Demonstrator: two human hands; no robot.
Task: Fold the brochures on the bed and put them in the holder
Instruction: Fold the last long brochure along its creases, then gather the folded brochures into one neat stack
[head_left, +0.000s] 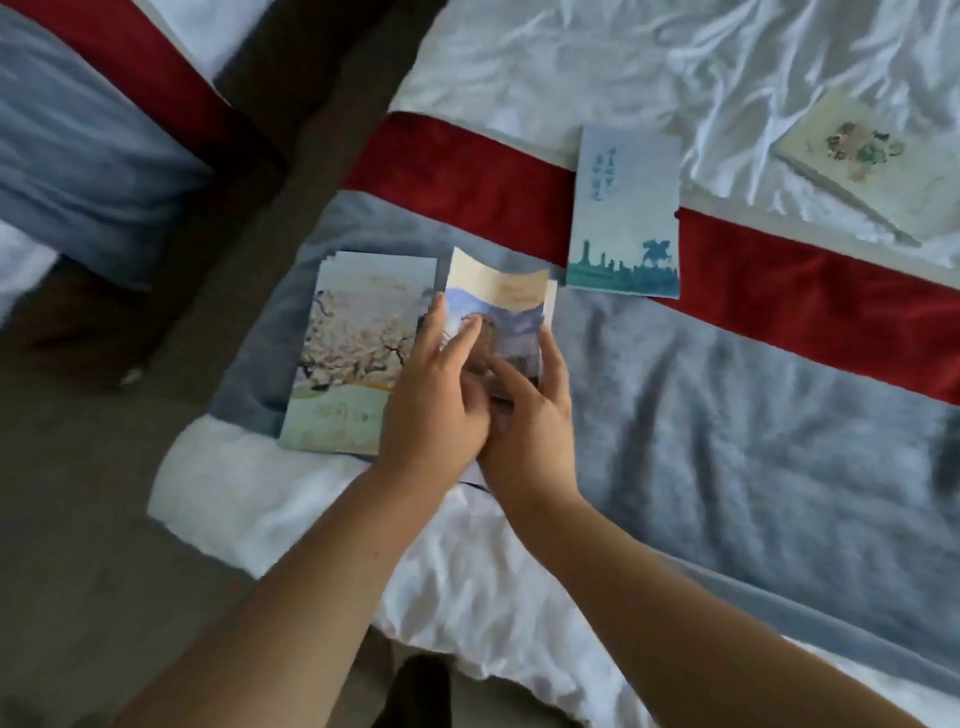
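A bed (727, 415) is seen from above, with a white sheet, a grey blanket and a red band across it. Dark floor is seen past the bed's left edge.

Near the bed's near-left corner, a mountain brochure (506, 306) is being folded on the grey blanket. Its top edge is curled up, so it is not flat yet. Just beside it on the left, a blossom brochure (358, 353) is laid flat. Further up, a blue skyline brochure (623, 218) is laid across the red band. A pale flower brochure (872, 156) is set near the far-right edge, on the white sheet. No holder is seen.

The paper is judged to be light, thin and bendy. It can be creased with little push, but it may slide on the soft blanket and sink in when pressed. It is best held at the side edges, with the fold rubbed down the middle.

The left hand (441, 395) is laid on the mountain brochure, its fingers (467, 332) spread a little and pressed flat on the picture. The right hand (530, 415) is set against the right edge, fingers close together, with one finger laid across the paper. Nothing is gripped tight; the paper is only pressed.
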